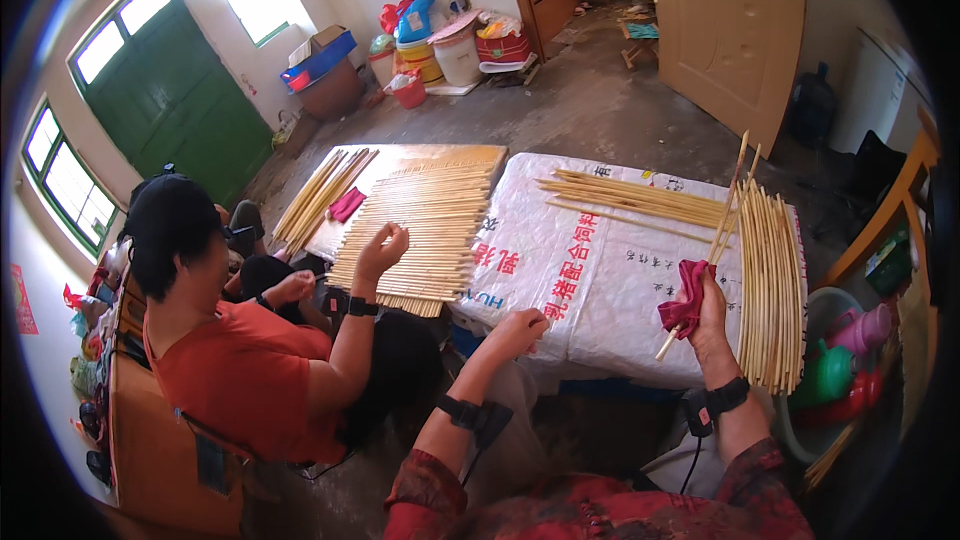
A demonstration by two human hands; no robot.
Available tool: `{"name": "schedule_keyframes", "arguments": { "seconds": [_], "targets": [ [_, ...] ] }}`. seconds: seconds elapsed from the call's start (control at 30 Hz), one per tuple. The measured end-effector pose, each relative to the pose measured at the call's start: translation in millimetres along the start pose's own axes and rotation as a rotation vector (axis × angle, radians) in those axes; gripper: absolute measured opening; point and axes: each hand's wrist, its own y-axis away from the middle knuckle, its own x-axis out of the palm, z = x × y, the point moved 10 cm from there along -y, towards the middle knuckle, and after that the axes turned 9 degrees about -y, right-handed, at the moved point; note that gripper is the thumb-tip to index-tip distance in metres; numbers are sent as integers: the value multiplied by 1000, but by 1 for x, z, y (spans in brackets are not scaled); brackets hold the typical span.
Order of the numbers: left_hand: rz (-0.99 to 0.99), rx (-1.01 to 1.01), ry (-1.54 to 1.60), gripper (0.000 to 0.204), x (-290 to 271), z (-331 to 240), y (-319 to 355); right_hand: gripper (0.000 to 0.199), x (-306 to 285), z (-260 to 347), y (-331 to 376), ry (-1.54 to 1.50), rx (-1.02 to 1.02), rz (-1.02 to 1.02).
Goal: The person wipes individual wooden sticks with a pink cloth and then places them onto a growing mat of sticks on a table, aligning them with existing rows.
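One stick (722, 222) at a time: right hand (708, 312) pinches it in the red cloth (683, 302), left hand (518, 330) loosely curled, empty; I'd wipe slowly, grip firm.

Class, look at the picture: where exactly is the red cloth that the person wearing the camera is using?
In the head view, the red cloth is at right of centre, gripped in the right hand around a stick, above the white sack-covered table beside the row of sticks.

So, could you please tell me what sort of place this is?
Probably a home workshop: sticks lie in rows on a sack-covered table, the floor is bare concrete, and household tubs stand by the wall.
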Motion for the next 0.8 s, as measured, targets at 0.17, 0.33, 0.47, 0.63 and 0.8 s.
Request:
{"name": "schedule_keyframes", "arguments": {
  "seconds": [0.17, 0.33, 0.47, 0.63, 0.8],
  "targets": [
    [7, 13, 19, 27, 0, -1, 4, 24, 9, 8, -5, -112, 8, 27],
    [16, -9, 56, 26, -1, 0, 7, 25, -3, 19, -24, -222, -13, 36],
    [15, -7, 42, 25, -5, 1, 8, 27, 9, 19, -24, -268, 4, 116],
    [76, -80, 30, 24, 2, 4, 6, 29, 6, 14, -25, -210, 8, 66],
    [74, -79, 27, 23, 2, 6, 8, 29, 12, 7, -22, -195, 26, 64]
  ]
}}
